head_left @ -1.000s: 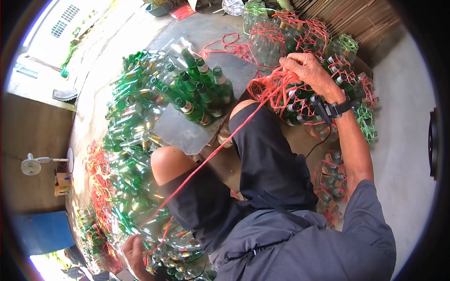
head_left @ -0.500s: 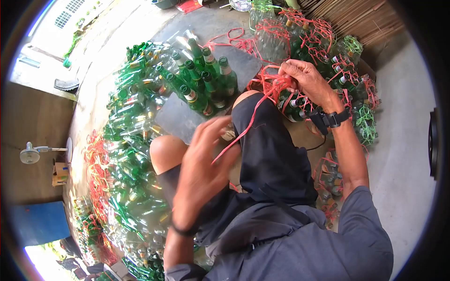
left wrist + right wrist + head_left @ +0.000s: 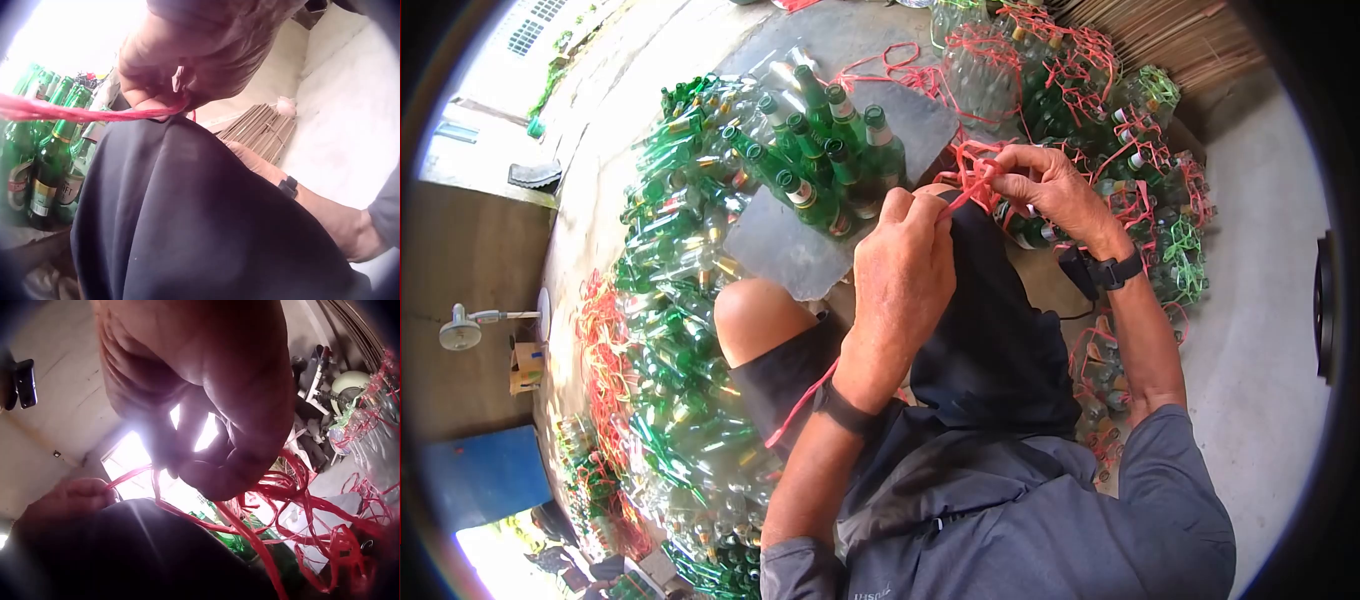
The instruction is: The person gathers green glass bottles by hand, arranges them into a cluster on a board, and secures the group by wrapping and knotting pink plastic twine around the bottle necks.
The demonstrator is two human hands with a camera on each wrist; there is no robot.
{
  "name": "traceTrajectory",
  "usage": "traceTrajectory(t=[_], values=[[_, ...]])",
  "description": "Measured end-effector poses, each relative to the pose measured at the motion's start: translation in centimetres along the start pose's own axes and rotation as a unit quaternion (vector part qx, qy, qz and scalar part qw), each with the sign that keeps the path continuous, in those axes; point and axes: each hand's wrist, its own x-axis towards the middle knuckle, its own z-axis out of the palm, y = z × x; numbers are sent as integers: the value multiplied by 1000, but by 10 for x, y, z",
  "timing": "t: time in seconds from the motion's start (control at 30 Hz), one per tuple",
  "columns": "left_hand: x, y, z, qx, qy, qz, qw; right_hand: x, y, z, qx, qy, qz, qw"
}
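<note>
Red plastic twine [image 3: 975, 178] hangs in a loopy bundle over one knee. My right hand [image 3: 1055, 192] pinches the bundle between thumb and fingertips. Just left of it, my left hand [image 3: 903, 275] grips a strand of the same twine with curled fingers, and a loose length trails past the left wrist. In the left wrist view the strand [image 3: 75, 114] runs out of the left hand [image 3: 200, 53]. Several loops [image 3: 306, 506] dangle below the right hand [image 3: 206, 400] in the right wrist view.
Green bottles [image 3: 830, 165] stand upright on a grey slab [image 3: 785, 262] in front of the knees. A big heap of bottles [image 3: 665, 340] lies to the left. Bottles bundled in red and green twine [image 3: 1130, 150] stand at the right, near a wall [image 3: 1260, 250].
My left hand has risen from the lower left to the knee, close to the right hand. The long taut strand is gone, its slack now trailing by the left wrist.
</note>
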Motion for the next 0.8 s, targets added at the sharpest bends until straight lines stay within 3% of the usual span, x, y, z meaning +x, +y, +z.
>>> traceTrajectory(t=[0.1,0.17,0.3,0.37,0.6,0.8], values=[[1,-1,3,-61,16,2,998,-2,0,5,14,21,11,1000],[2,6,-1,-184,-49,-132,973,-2,0,6,24,34,1,999],[0,1,-1,-203,-40,-102,973,-3,-1,2,60,63,18,996],[1,2,-8,-264,-78,-191,942,-4,-1,-2,70,79,15,994],[-3,1,-21,-335,-60,-278,898,-4,-9,-28,197,135,-19,971],[-8,-14,-22,-350,-38,-277,894,-7,-5,-66,257,205,-72,942]])
